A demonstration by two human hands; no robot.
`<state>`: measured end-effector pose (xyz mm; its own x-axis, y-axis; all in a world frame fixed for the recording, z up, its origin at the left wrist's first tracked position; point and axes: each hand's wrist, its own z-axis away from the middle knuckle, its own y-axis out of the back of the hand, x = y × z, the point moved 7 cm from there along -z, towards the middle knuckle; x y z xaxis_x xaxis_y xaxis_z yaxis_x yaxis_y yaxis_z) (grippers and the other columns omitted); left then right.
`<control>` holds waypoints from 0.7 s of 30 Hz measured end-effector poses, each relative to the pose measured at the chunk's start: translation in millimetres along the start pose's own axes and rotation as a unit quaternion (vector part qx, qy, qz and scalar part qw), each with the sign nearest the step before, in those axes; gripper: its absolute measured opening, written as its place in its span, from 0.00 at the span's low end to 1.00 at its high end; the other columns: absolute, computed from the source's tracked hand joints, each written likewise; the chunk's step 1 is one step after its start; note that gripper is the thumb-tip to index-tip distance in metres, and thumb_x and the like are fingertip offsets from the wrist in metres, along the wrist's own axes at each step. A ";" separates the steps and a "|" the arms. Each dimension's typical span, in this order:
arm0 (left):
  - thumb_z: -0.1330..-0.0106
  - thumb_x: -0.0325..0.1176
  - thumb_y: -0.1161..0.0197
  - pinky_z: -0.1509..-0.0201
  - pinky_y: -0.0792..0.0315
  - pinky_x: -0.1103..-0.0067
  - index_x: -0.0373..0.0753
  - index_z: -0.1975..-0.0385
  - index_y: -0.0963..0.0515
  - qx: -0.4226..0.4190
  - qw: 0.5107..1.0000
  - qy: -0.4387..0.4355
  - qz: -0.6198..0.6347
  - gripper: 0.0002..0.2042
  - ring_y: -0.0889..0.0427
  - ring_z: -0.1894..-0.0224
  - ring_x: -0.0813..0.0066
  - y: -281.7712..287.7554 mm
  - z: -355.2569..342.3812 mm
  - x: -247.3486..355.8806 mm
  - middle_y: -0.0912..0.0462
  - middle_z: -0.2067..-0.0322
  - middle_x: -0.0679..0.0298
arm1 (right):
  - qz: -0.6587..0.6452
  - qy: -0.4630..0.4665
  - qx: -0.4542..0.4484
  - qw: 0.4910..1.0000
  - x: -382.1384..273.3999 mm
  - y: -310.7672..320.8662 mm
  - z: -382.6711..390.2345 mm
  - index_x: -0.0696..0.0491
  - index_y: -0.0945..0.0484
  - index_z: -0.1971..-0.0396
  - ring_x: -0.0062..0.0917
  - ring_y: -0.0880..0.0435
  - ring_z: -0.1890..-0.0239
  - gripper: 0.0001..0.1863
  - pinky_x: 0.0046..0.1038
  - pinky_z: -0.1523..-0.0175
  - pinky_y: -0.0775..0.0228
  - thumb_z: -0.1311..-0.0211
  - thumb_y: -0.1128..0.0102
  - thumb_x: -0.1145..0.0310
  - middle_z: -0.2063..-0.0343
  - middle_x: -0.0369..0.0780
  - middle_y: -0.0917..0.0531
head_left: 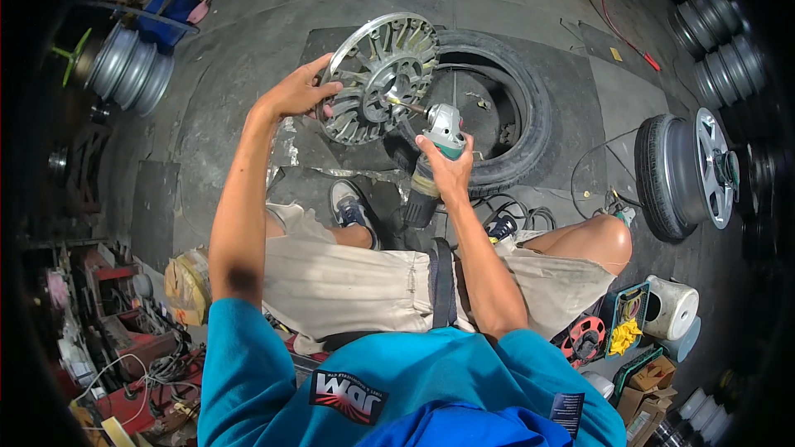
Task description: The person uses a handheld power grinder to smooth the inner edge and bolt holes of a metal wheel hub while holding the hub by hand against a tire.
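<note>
My left hand (305, 89) is closed on the left edge of a grey metal wheel face (374, 109), thumb on the spoked side. The disc is tilted up, with many short spokes and a hole at its centre. My right hand (448, 167) grips a handheld rotary power tool (445, 126) with a grey-white and green head. Its thin bit points left at the wheel face's hub, close to the centre hole; I cannot tell if it touches. A black tyre (530, 87) lies flat on the floor behind the tool.
An alloy wheel with a tyre (672, 172) stands at the right. Stacked rims (132, 70) are at the far left, and more rims (729, 74) at the far right. Red equipment and cables (132, 364) fill the lower left. A white bucket (675, 308) is beside my left-behind-right knee area.
</note>
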<state>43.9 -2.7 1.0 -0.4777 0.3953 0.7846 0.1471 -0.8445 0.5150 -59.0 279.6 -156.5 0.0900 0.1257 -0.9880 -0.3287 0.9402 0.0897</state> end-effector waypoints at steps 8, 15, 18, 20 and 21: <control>0.23 0.36 0.37 0.73 0.24 0.80 0.47 0.26 0.34 -0.001 1.000 0.016 -0.012 0.27 0.14 0.71 0.82 -2.5 3.0 2.9 0.12 0.58 0.63 | 0.024 0.002 0.024 0.999 -7.7 4.0 2.6 0.60 0.29 0.42 0.30 0.17 0.52 0.47 0.33 0.42 0.27 0.53 0.14 0.47 0.54 0.45 0.16; 0.23 0.36 0.37 0.73 0.24 0.80 0.47 0.26 0.35 -0.005 1.000 0.013 -0.005 0.27 0.14 0.71 0.81 -2.2 2.6 -0.5 0.13 0.56 0.62 | -0.019 -0.021 0.017 0.999 -14.0 4.1 0.0 0.61 0.29 0.43 0.33 0.17 0.51 0.46 0.35 0.42 0.26 0.54 0.13 0.49 0.53 0.48 0.16; 0.23 0.36 0.37 0.73 0.24 0.80 0.46 0.26 0.34 -0.008 1.000 0.003 -0.006 0.27 0.15 0.71 0.81 -1.8 0.4 -0.5 0.13 0.57 0.63 | 0.017 -0.003 0.018 1.000 -22.1 3.1 4.7 0.62 0.29 0.42 0.33 0.16 0.51 0.47 0.34 0.42 0.26 0.55 0.13 0.48 0.53 0.48 0.16; 0.23 0.36 0.37 0.73 0.24 0.82 0.46 0.24 0.37 -0.028 1.000 -0.005 -0.007 0.29 0.14 0.71 0.83 -3.3 3.1 2.9 0.15 0.60 0.66 | 0.036 0.003 0.015 0.999 -17.6 -1.4 2.6 0.61 0.29 0.42 0.34 0.16 0.51 0.48 0.35 0.41 0.26 0.55 0.14 0.47 0.53 0.48 0.16; 0.23 0.36 0.37 0.73 0.24 0.82 0.46 0.24 0.37 -0.029 1.000 -0.006 -0.007 0.29 0.14 0.71 0.83 -4.4 2.5 4.5 0.15 0.60 0.66 | 0.036 0.003 0.017 0.999 -12.5 0.4 0.2 0.61 0.29 0.42 0.34 0.16 0.51 0.48 0.35 0.41 0.26 0.55 0.14 0.47 0.53 0.48 0.16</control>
<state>43.3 3.6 3.1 -0.4683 0.4108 0.7823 0.0896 -0.8587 0.5046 -60.0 278.5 -144.1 0.0612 0.1916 -0.9796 -0.3029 0.9387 0.1647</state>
